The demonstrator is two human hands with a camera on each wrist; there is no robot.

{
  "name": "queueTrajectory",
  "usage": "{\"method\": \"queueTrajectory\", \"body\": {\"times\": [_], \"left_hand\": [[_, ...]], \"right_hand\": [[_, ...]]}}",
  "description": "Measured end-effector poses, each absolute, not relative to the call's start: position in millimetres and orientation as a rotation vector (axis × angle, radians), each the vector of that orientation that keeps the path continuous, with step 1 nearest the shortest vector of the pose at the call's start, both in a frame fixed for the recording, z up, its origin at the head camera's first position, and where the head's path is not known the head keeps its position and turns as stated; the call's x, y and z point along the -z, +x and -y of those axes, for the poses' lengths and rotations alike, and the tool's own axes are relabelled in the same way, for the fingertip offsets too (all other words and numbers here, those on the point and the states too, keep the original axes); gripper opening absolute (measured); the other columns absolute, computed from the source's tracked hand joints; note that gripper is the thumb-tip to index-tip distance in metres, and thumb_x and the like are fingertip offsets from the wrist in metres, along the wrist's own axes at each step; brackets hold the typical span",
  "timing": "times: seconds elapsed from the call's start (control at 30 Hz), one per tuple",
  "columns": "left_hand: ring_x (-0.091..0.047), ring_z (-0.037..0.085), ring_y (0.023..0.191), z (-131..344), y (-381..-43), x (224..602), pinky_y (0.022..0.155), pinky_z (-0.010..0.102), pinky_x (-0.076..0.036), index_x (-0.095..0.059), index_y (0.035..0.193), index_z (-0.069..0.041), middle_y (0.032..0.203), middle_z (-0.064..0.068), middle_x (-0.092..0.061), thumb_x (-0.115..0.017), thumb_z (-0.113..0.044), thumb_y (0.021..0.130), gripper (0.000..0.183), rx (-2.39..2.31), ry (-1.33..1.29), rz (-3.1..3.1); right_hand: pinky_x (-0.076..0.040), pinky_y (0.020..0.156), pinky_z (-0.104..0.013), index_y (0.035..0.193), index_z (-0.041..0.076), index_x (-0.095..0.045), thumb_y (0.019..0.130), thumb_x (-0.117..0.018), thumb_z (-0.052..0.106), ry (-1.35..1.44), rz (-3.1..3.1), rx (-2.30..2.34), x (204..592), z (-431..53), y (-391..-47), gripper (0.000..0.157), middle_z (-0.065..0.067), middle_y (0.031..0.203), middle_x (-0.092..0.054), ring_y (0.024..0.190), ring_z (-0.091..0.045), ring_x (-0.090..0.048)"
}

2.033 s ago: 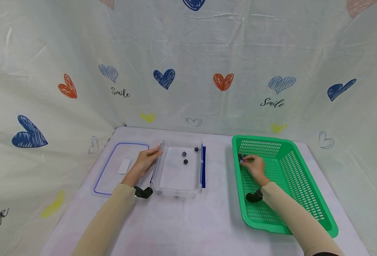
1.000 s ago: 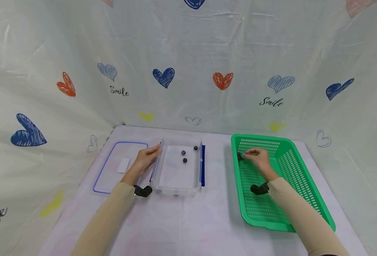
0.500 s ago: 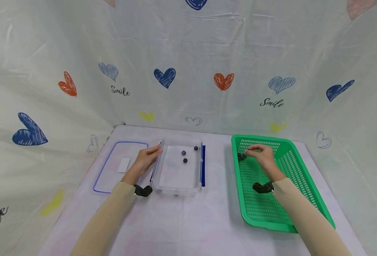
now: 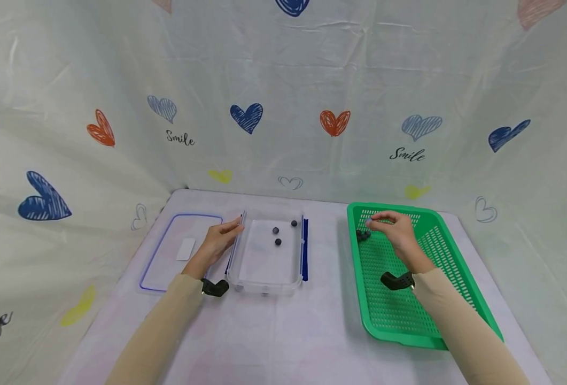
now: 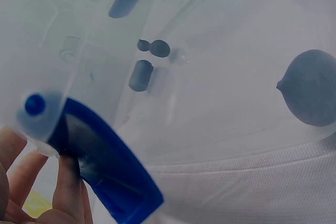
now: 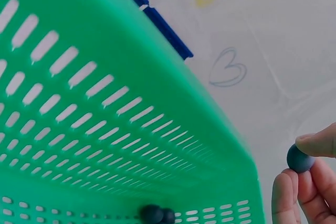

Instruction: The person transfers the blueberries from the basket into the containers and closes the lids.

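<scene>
My right hand (image 4: 395, 230) pinches a blueberry (image 6: 300, 158) between thumb and fingers, raised above the far left part of the green basket (image 4: 456, 278). Below it, several dark blueberries (image 4: 362, 236) lie against the basket's left wall. My left hand (image 4: 216, 243) holds the left rim of a clear plastic container (image 4: 264, 286), fingertips beside its blue latch (image 5: 110, 166) in the left wrist view. Three blueberries (image 4: 278, 241) sit spread out in the container's far half.
A clear lid (image 4: 168, 267) with a blue seal lies left of the container, partly behind my left hand. The container's right blue latch (image 4: 305, 248) hangs outward. Pale table cloth (image 4: 328, 299) lies between container and basket. A heart-patterned curtain (image 4: 293, 155) surrounds the table.
My right hand has risen from the basket's left wall with a blueberry and drawn back to the right, uncovering the berries below. My left hand and the container stay in place.
</scene>
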State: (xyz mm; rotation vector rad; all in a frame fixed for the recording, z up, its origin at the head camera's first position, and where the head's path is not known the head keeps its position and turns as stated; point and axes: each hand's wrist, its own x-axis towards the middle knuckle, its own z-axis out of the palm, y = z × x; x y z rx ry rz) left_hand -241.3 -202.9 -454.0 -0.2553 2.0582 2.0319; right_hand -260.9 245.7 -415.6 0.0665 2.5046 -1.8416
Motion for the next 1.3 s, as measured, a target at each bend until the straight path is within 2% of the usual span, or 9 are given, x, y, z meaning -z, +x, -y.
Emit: {"method": "queueTrajectory", "body": {"times": [0.33, 0.5, 0.6, 0.83, 1.03, 1.3], "left_hand": [[-0.028, 0.03, 0.146, 204, -246, 463, 0.117, 0.042, -0.029, -0.04, 0.15, -0.005, 0.159, 0.018, -0.028, -0.061, -0.016, 0.101, 0.054, -2.037, -0.268, -2.071], [-0.029, 0.031, 0.145, 202, -243, 458, 0.116, 0.042, -0.029, -0.04, 0.149, -0.004, 0.159, 0.019, -0.028, -0.061, -0.017, 0.101, 0.054, -2.022, -0.254, -2.094], [-0.031, 0.029, 0.145, 204, -249, 472, 0.116, 0.041, -0.031, -0.042, 0.15, -0.008, 0.159, 0.016, -0.03, -0.064, -0.021, 0.1, 0.056, -2.023, -0.261, -2.112], [-0.033, 0.028, 0.144, 204, -251, 477, 0.115, 0.04, -0.032, -0.044, 0.149, -0.009, 0.157, 0.016, -0.034, -0.065, -0.023, 0.099, 0.056, -2.024, -0.28, -2.13], [-0.032, 0.027, 0.144, 205, -251, 477, 0.115, 0.039, -0.032, -0.044, 0.149, -0.009, 0.158, 0.016, -0.033, -0.065, -0.022, 0.1, 0.055, -2.03, -0.29, -2.112], [-0.032, 0.026, 0.144, 205, -252, 476, 0.115, 0.038, -0.032, -0.043, 0.15, -0.01, 0.157, 0.015, -0.034, -0.064, -0.024, 0.1, 0.056, -2.01, -0.298, -2.119]], "right_hand": [[-0.042, 0.101, -0.043, 0.118, -0.008, -0.063, 0.089, -0.077, 0.018, -0.005, -2.433, 1.878, 400, -233, -253, 0.041, -0.002, 0.119, -0.057, 0.127, -0.026, -0.042], [-0.036, 0.107, -0.046, 0.118, -0.008, -0.063, 0.089, -0.077, 0.014, -0.052, -2.374, 1.906, 394, -220, -249, 0.039, -0.013, 0.133, -0.052, 0.134, -0.027, -0.037], [-0.036, 0.106, -0.046, 0.116, -0.007, -0.064, 0.089, -0.077, 0.013, -0.063, -2.353, 1.908, 393, -212, -247, 0.037, -0.016, 0.137, -0.049, 0.13, -0.026, -0.04], [-0.048, 0.097, -0.046, 0.11, -0.006, -0.065, 0.087, -0.078, 0.01, -0.104, -2.29, 1.91, 394, -192, -247, 0.031, -0.01, 0.123, -0.055, 0.102, -0.02, -0.06], [-0.052, 0.09, -0.035, 0.107, -0.004, -0.068, 0.086, -0.08, 0.011, -0.09, -2.277, 1.904, 399, -175, -249, 0.029, -0.01, 0.121, -0.055, 0.1, -0.021, -0.061], [-0.048, 0.091, -0.039, 0.105, -0.003, -0.069, 0.084, -0.079, 0.008, -0.092, -2.241, 1.906, 398, -154, -246, 0.025, -0.01, 0.121, -0.054, 0.097, -0.022, -0.063]]}}
